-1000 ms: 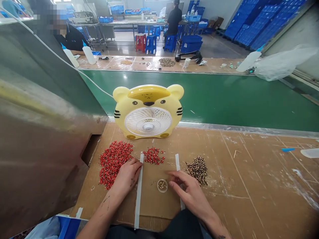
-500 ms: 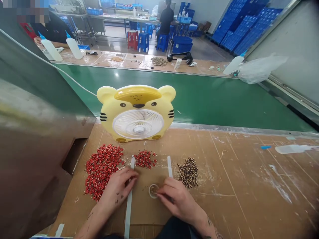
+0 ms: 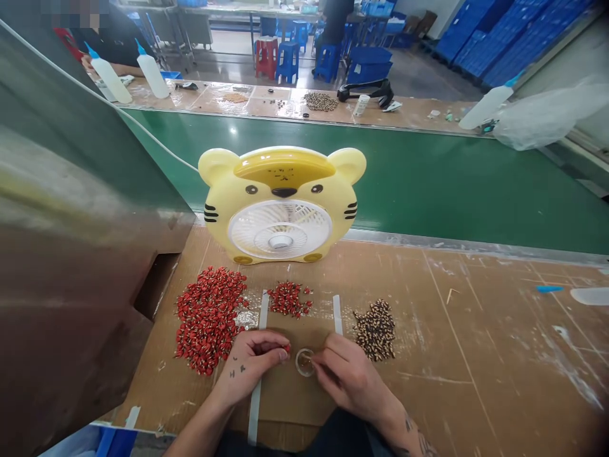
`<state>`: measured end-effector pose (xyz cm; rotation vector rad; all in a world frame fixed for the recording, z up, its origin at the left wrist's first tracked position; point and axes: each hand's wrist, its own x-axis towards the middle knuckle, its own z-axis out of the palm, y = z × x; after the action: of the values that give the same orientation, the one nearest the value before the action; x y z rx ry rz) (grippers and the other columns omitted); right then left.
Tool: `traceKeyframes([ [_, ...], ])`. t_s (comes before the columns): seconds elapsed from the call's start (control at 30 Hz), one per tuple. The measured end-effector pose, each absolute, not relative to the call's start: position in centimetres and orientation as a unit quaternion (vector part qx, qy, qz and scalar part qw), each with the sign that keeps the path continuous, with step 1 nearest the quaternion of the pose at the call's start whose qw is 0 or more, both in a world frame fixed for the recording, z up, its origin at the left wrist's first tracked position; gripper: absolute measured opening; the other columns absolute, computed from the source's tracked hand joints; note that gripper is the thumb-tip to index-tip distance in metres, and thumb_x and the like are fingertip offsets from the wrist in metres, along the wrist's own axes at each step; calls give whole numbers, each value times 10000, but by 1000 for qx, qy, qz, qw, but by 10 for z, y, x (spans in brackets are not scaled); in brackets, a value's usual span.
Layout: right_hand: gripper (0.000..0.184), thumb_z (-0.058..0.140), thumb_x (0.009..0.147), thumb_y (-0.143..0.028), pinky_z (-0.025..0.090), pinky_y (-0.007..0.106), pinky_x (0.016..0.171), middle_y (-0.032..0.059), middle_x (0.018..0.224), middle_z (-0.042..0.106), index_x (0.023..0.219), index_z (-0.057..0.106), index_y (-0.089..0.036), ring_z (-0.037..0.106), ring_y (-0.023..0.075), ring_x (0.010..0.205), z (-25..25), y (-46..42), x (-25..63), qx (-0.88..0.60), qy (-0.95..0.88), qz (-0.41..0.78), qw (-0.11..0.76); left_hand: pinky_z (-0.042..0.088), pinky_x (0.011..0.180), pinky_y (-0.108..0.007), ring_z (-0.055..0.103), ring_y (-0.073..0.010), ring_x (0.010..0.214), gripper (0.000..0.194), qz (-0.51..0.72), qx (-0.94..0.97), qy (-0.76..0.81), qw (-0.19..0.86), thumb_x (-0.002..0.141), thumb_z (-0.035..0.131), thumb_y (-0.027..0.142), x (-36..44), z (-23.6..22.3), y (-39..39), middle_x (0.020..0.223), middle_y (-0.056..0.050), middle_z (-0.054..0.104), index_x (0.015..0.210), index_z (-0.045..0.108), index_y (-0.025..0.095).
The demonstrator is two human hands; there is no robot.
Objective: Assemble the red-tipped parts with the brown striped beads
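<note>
Left grip point(image 3: 248, 366) was pinched closed around a small red piece point(image 3: 287, 349), just beside the clear dish point(image 3: 299, 369) on the bench point(image 3: 457, 406). Right grip point(image 3: 351, 373) was pinched too, upon what seemed a thin stick point(image 3: 308, 358) at this dish. Because the piece was so small, it could perhaps slip or turn if the pinch became uneven, and a careless knuckle might push the dish. Nearby lay the large red pile point(image 3: 209, 317), which a wide movement could scatter; beyond, any draught from the fan point(image 3: 280, 240) might do the same.
</note>
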<state>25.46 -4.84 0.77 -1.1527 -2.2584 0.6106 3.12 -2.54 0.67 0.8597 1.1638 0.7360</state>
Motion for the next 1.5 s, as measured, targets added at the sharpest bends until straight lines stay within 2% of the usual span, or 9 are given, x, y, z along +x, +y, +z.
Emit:
traceKeyframes([
  [0.17,232,451,953,-134,360,289,602,44,721,530,777,596,-173,470,180,680,9,-46,253,-418,-846,222,246,491,619,-209,657,-133,628,162,329,378,522,690,671,797,229,33,8,-26,713,-42,768,814,789,154],
  [0.33,195,474,930,-118,355,284,590,44,714,536,789,598,-171,477,177,670,15,-45,256,-416,-834,248,266,481,615,-210,654,-137,625,141,320,376,524,694,678,787,228,35,7,-27,712,-41,771,802,796,160],
  [0.57,118,557,887,-116,382,272,580,13,669,555,816,612,-191,511,157,629,32,-44,260,-442,-750,304,387,492,634,-220,665,-151,635,159,316,344,516,718,681,803,260,38,9,-26,689,-42,767,805,795,160],
  [0.7,117,578,871,-109,389,277,573,12,660,578,811,626,-197,520,157,615,35,-43,252,-443,-736,307,410,490,639,-222,663,-150,639,154,316,337,510,726,679,805,253,38,8,-26,686,-41,766,805,795,163],
  [1.07,122,590,866,-98,391,277,586,18,677,594,807,641,-191,534,158,632,28,-44,248,-447,-733,314,404,473,637,-213,635,-131,619,126,312,340,498,734,681,805,232,37,7,-28,669,-28,750,789,797,167],
  [1.23,111,599,891,-157,385,264,556,8,659,558,794,644,-184,524,147,600,27,-48,244,-489,-701,316,412,473,637,-210,635,-124,617,147,331,309,482,750,675,823,248,40,3,-30,676,-33,748,789,793,160],
  [1.5,265,559,940,-240,343,254,531,-14,624,484,681,577,-186,475,132,565,26,-54,242,-538,-669,337,386,482,640,-213,636,-125,612,157,350,282,473,758,649,847,246,42,6,-30,662,-34,739,759,782,154],
])
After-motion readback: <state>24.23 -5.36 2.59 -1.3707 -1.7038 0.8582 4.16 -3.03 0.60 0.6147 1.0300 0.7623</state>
